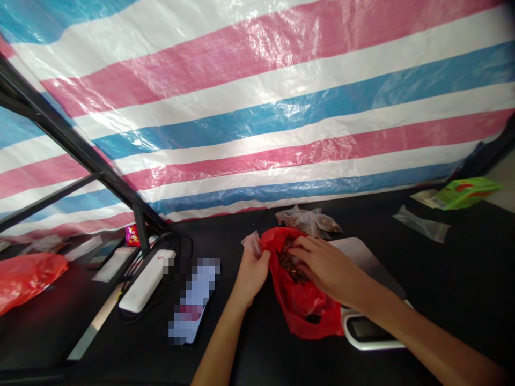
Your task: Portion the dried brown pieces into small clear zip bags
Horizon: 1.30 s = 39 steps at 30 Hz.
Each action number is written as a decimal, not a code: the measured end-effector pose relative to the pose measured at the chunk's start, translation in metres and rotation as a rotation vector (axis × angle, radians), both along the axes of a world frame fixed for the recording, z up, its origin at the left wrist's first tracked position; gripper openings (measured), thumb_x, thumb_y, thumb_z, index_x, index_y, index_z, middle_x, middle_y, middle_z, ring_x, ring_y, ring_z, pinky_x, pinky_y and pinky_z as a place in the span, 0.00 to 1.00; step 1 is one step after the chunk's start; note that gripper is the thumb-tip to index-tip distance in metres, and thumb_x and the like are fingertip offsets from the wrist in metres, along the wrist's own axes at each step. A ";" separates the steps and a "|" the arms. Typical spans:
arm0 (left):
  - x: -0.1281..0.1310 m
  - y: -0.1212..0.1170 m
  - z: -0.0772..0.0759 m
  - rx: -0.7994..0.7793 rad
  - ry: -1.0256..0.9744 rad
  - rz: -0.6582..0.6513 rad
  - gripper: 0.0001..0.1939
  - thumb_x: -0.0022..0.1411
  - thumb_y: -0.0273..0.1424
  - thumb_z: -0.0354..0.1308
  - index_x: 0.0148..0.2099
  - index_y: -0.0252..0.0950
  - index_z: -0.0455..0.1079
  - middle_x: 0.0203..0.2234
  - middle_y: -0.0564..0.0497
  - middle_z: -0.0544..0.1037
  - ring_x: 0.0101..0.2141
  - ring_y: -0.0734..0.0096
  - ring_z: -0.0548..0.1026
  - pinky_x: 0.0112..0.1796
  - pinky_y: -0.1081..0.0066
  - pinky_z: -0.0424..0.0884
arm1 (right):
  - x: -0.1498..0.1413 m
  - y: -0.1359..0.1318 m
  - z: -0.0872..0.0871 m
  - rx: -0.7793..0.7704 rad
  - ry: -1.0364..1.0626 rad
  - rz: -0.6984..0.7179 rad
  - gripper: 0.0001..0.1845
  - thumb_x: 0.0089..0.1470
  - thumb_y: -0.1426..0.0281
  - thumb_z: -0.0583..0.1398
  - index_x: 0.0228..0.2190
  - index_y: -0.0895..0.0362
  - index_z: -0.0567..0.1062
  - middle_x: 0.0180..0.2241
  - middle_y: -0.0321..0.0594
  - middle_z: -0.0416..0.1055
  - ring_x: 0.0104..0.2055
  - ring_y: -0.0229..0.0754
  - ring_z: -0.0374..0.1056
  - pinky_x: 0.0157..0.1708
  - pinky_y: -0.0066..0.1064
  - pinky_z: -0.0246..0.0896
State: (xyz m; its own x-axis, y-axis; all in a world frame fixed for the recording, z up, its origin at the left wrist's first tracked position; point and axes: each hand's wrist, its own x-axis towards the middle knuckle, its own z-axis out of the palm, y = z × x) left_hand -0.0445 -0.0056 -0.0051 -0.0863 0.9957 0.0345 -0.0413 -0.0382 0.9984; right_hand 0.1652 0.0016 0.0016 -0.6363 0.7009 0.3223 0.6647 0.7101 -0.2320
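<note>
My left hand (251, 274) grips a small transparent plastic bag (252, 242) at its upper edge, right beside the rim of a red plastic bag (309, 305). Dark brown pieces (290, 262), possibly dried food, fill the red bag's mouth. My right hand (325, 266) lies over that mouth with its fingers curled down among the pieces. Whether those fingers hold any pieces is hidden. Under my right forearm, a white digital scale with a silver platform (364, 257) sits partly behind the red bag.
Filled transparent bags (308, 221) lie behind the red bag on the black tabletop. To the right are a flat transparent bag (420, 223) and a green packet (462, 193). To the left are a white power bank (147, 280), a blurred phone (193, 300), and a black metal frame (76, 145).
</note>
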 end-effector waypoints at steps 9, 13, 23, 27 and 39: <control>0.003 -0.001 -0.002 -0.152 -0.265 0.069 0.10 0.53 0.29 0.63 0.36 0.38 0.65 0.27 0.58 0.73 0.27 0.75 0.71 0.32 0.75 0.68 | -0.007 -0.001 0.006 -0.116 0.043 -0.068 0.13 0.63 0.74 0.63 0.49 0.54 0.79 0.47 0.46 0.78 0.49 0.54 0.74 0.49 0.46 0.68; 0.002 0.001 0.001 -0.022 -0.058 0.052 0.04 0.59 0.30 0.62 0.37 0.38 0.71 0.30 0.54 0.77 0.33 0.69 0.75 0.39 0.70 0.72 | -0.006 -0.001 0.003 -0.043 0.030 -0.077 0.15 0.62 0.72 0.65 0.50 0.52 0.79 0.48 0.46 0.76 0.51 0.56 0.73 0.50 0.47 0.65; 0.001 -0.002 -0.003 -0.131 -0.163 0.024 0.12 0.64 0.38 0.62 0.47 0.38 0.74 0.39 0.48 0.82 0.37 0.65 0.79 0.42 0.67 0.75 | -0.007 -0.001 0.003 -0.092 0.017 -0.098 0.13 0.61 0.70 0.67 0.49 0.53 0.81 0.47 0.46 0.78 0.48 0.55 0.74 0.47 0.45 0.64; 0.003 -0.002 -0.002 -0.208 -0.347 0.055 0.14 0.59 0.38 0.65 0.45 0.39 0.71 0.36 0.52 0.81 0.32 0.68 0.78 0.36 0.70 0.73 | -0.008 -0.001 0.001 -0.101 0.013 -0.074 0.15 0.62 0.71 0.67 0.50 0.54 0.81 0.47 0.46 0.78 0.49 0.55 0.74 0.49 0.46 0.64; 0.007 -0.001 0.000 -0.047 -0.207 0.139 0.14 0.59 0.40 0.66 0.39 0.37 0.70 0.32 0.53 0.77 0.33 0.69 0.76 0.38 0.69 0.72 | -0.012 -0.002 0.006 -0.188 0.101 -0.096 0.08 0.65 0.70 0.63 0.45 0.53 0.81 0.44 0.43 0.82 0.45 0.51 0.76 0.47 0.42 0.63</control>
State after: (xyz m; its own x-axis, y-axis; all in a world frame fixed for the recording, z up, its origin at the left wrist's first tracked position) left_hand -0.0372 -0.0062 -0.0048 -0.2229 0.9738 -0.0444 -0.2423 -0.0112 0.9701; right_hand 0.1534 -0.0006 0.0072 -0.5349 0.8104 0.2390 0.6936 0.5827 -0.4234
